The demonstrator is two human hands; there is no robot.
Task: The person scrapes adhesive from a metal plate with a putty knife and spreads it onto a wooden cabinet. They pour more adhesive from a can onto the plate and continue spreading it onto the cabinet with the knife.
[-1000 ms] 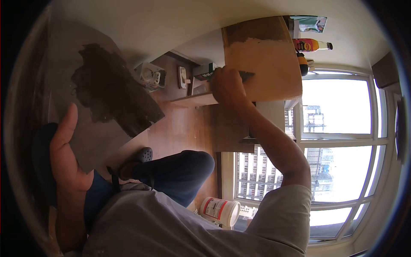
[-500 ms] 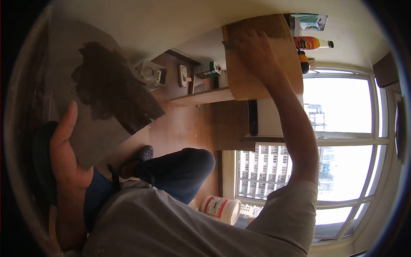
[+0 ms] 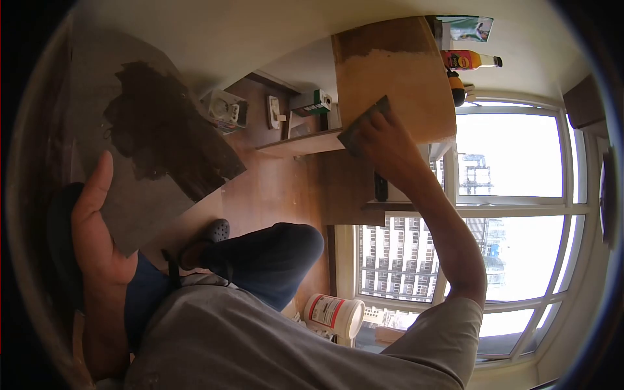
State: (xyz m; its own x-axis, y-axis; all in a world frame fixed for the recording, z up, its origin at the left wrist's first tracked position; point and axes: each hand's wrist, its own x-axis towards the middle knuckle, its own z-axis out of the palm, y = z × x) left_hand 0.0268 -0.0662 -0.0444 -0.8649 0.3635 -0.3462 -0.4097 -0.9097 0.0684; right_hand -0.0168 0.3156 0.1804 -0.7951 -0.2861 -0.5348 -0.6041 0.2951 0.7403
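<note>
My left hand (image 3: 104,244) grips the near edge of a broad grey sheet (image 3: 140,208), its thumb lying on top and its fingers hidden beneath. A dark brown smear (image 3: 153,123) covers much of the sheet. In my right hand (image 3: 387,146) is a thin, dark, flat scraper (image 3: 352,134), the fingers pressed on its face. The scraper overlaps the lower left part of a pale brown wooden panel (image 3: 403,81). A darker brown band (image 3: 383,38) with a ragged border runs along the panel's top.
Beside the panel are a bottle with a pink label (image 3: 461,60) and a dark bottle (image 3: 457,91). A green-and-white box (image 3: 312,102) lies left of it. A white bucket (image 3: 335,315) stands near my knee (image 3: 302,244). Large windows (image 3: 510,156) fill the right side.
My right hand has moved the scraper down the panel from the dark band to its lower left part. The left hand and sheet have barely shifted.
</note>
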